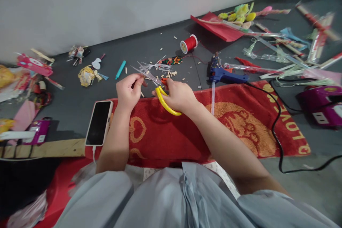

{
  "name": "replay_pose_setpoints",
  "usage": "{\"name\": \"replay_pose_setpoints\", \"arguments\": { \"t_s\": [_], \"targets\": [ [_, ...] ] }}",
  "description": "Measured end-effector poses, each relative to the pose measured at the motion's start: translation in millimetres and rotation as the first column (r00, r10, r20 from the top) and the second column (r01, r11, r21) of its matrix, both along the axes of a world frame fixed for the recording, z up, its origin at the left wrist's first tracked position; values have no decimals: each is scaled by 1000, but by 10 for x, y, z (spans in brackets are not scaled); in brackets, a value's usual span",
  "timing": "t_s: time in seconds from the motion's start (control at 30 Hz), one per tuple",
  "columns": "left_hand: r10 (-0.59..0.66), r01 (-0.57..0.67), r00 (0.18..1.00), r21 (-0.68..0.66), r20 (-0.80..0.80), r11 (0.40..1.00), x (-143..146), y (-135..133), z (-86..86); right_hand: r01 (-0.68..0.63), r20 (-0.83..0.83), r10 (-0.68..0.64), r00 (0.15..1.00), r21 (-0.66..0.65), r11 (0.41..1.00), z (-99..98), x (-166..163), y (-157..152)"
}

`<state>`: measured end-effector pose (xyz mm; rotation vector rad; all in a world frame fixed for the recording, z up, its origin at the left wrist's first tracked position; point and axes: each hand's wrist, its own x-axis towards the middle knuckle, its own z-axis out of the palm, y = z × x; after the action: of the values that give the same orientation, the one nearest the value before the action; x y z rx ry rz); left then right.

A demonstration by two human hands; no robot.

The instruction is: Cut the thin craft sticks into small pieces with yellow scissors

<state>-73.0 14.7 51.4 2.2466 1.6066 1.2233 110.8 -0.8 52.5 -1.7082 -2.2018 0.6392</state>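
My right hand [178, 94] is closed around the yellow handles of a pair of scissors [160, 91], whose blades are spread and point up and left. My left hand [130, 91] pinches a thin pale stick close to the blades; the stick is mostly hidden by the fingers. Both hands hover over the far edge of a red towel [240, 124] with orange patterns. Just beyond them lie several small cut stick pieces [172, 73] and a bundle of thin white strands [157, 66] on the dark floor.
A phone [98, 122] on a cable lies at the towel's left end. A blue glue gun [226, 74] and its black cord [278, 139] sit to the right, a red thread spool [188, 43] beyond. Craft flowers, wrappers and sticks clutter the far right and left.
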Motion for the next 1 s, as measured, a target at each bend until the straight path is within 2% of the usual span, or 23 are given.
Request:
{"name": "replay_pose_setpoints", "arguments": {
  "t_s": [0.37,0.53,0.63,0.8,1.0],
  "targets": [
    [4,-4,1000,-18,8,1000,0,-3,15,-3,25,3,1000,-26,1000,17,-16,-9],
    [-27,32,995,-50,95,998,-2,11,1,-9,34,9,999,13,1000,1,-2,-21],
    [-54,80,973,-110,225,991,-13,32,-29,-23,33,22,999,41,999,-9,0,-34],
    [-65,189,903,-258,425,947,-36,54,-38,-59,15,58,998,88,994,-38,4,-35],
    [-88,331,850,-395,520,857,-86,56,2,-82,5,81,997,102,991,-45,12,-33]
  ]
}}
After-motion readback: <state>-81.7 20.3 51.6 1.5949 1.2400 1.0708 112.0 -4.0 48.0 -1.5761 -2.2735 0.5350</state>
